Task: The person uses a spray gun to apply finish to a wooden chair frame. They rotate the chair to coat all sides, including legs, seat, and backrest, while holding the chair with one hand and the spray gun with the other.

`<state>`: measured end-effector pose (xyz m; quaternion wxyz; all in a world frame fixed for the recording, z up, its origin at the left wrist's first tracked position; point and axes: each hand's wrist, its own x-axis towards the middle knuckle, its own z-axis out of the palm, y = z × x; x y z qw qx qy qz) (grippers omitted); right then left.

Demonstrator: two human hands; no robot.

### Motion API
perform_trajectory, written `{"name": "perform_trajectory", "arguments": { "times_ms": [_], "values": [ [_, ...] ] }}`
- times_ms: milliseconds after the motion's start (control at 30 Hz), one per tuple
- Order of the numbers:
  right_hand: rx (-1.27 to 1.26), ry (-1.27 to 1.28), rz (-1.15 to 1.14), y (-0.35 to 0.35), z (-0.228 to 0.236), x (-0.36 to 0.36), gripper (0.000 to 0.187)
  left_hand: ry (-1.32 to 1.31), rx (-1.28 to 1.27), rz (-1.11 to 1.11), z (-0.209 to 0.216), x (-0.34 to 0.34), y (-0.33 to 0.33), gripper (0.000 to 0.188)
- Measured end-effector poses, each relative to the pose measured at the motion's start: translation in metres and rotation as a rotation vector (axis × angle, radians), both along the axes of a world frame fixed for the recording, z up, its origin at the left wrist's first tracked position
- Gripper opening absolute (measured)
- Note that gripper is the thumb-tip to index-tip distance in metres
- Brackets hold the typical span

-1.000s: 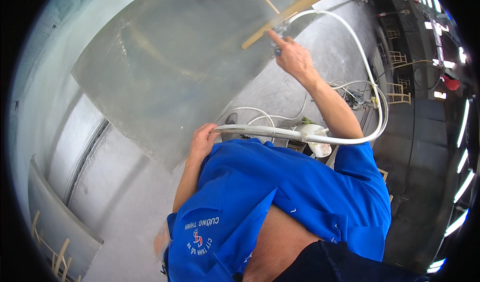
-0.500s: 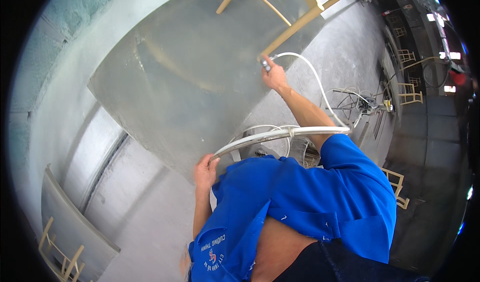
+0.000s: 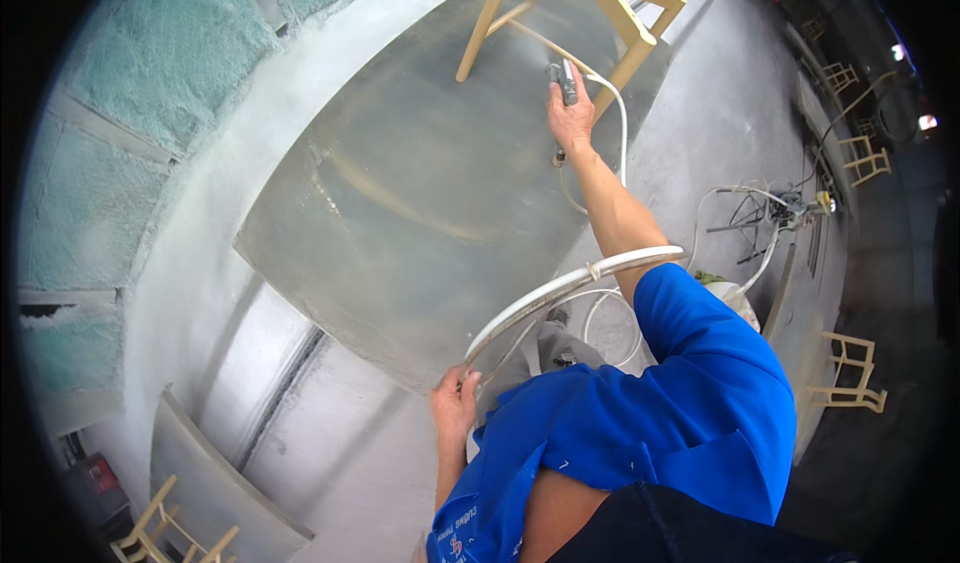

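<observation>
In my right hand (image 3: 571,118) is a metal spray gun (image 3: 566,83), with the fingers closed round its grip. The gun points at a pale wooden chair frame (image 3: 629,25) and is close to one of its thin rails. The chair stands at the far end of a large grey board (image 3: 400,203), partly cut off by the picture's edge. A white hose (image 3: 624,133) hangs from the gun. My left hand (image 3: 456,395), near the board's front edge, is closed on a looped hose (image 3: 540,293) that arcs up toward my right upper arm.
A wall of teal filter panels (image 3: 170,53) runs along the left. Another chair frame (image 3: 165,528) and a curved grey board (image 3: 225,473) are at lower left. To the right stand a pump-like machine with hoses (image 3: 790,208) and more chair frames (image 3: 850,373).
My right hand has carried the spray gun farther from me, up beside the chair's rail. My left hand, still holding the hose, has shifted right and nearer. The view has turned, showing more wall panels.
</observation>
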<state>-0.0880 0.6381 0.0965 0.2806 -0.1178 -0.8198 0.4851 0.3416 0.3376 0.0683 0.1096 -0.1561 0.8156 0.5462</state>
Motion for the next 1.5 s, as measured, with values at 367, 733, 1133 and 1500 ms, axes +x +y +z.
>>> {"name": "perform_trajectory", "arguments": {
  "times_ms": [367, 733, 1133, 1500],
  "values": [
    [-0.324, -0.137, -0.266, -0.035, -0.055, 0.031, 0.058, 0.0, 0.029, 0.051, -0.011, -0.008, -0.009, 0.019],
    [-1.401, 0.034, -0.297, -0.071, -0.041, -0.004, 0.017, 0.002, 0.027, 0.109, 0.012, -0.004, -0.021, 0.019],
    [-1.278, 0.592, 0.098, -0.077, 0.19, -0.021, 0.022, 0.053, 0.244, 0.04, 0.026, -0.034, -0.014, 0.012],
    [-1.249, 0.418, 0.118, -0.093, 0.208, 0.016, 0.021, 0.107, 0.232, -0.059, 0.03, -0.046, -0.007, 0.015]
  ]
}}
